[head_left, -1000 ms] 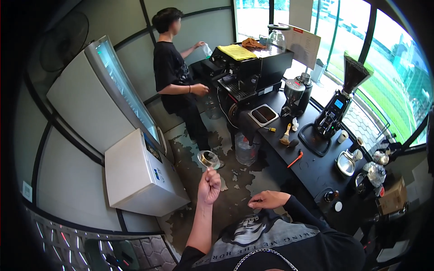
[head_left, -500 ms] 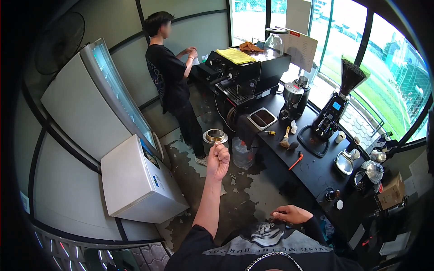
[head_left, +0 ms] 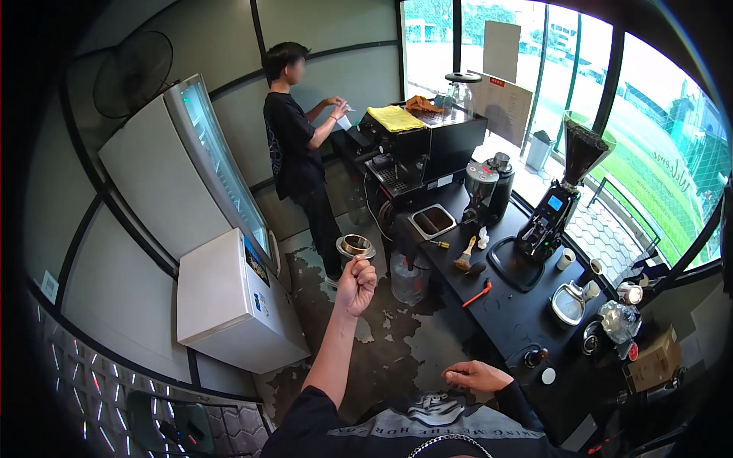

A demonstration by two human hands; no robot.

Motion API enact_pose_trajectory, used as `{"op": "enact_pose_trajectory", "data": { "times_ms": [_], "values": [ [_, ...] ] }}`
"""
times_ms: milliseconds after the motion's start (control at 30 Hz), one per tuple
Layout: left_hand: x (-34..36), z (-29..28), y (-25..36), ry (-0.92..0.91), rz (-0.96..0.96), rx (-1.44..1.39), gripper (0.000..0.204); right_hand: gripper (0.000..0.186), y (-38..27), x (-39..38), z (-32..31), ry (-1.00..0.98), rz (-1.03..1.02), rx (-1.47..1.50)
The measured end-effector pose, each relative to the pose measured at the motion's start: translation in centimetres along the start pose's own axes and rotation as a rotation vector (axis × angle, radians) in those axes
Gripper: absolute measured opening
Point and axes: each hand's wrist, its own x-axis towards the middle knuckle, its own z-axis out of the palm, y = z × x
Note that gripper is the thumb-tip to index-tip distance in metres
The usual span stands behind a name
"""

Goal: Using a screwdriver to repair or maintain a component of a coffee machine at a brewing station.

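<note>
Out in front of me, my left hand (head_left: 357,286) pinches a round flanged metal ring (head_left: 356,246) by its near edge. The ring is silver outside with a brass-coloured inner rim and a dark middle; its exact kind cannot be made out. It is held up over the floor, left of the black counter (head_left: 489,336). Low in the view, my right hand (head_left: 479,375) is close to my body with its fingers stretched out, holding nothing. A red-orange tool (head_left: 477,293), a brush (head_left: 465,256) and a small screwdriver (head_left: 436,243) lie on the counter.
A person (head_left: 294,153) in black stands by the espresso machine (head_left: 427,149), holding something white. Two coffee grinders (head_left: 482,187) (head_left: 561,202), a metal container (head_left: 433,221), cups and a cardboard box (head_left: 654,359) occupy the counter. A white chest freezer (head_left: 221,298) stands at left.
The whole view has shifted slightly. My left hand still holds the ring, which now tilts a little more toward me. My right hand has barely moved.
</note>
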Motion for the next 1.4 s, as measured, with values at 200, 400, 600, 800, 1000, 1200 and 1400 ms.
{"op": "enact_pose_trajectory", "data": {
  "times_ms": [200, 400, 600, 800, 1000, 1200, 1400],
  "values": [
    [0.3, 0.9, -2.8, 0.048, 0.047, 0.083, 0.016, 0.046, 4.1, -3.3, -1.9, 0.088, -0.074, 0.111],
    [1.4, 0.8, -3.7, 0.101, 0.091, 0.172, 0.017, 0.046, 6.2, -6.4, -3.3, 0.137, 0.009, 0.197],
    [4.3, 1.5, -3.3, 0.094, 0.060, 0.196, 0.019, 0.044, 6.7, -8.5, -2.7, 0.239, 0.046, 0.293],
    [7.1, 1.2, -0.6, 0.045, 0.026, 0.236, 0.019, 0.039, 6.2, -6.9, -0.1, 0.348, 0.096, 0.414],
    [7.3, 0.7, 3.1, 0.054, 0.001, 0.250, 0.020, 0.039, 1.9, -3.3, 1.3, 0.304, 0.173, 0.373],
    [8.3, -0.5, 7.0, 0.085, -0.009, 0.332, 0.019, 0.041, -0.8, -0.4, 3.9, 0.369, 0.189, 0.393],
    [9.9, -1.5, 10.0, 0.053, -0.009, 0.278, 0.017, 0.046, -0.8, 1.6, 7.0, 0.400, 0.181, 0.501]
  ]
}}
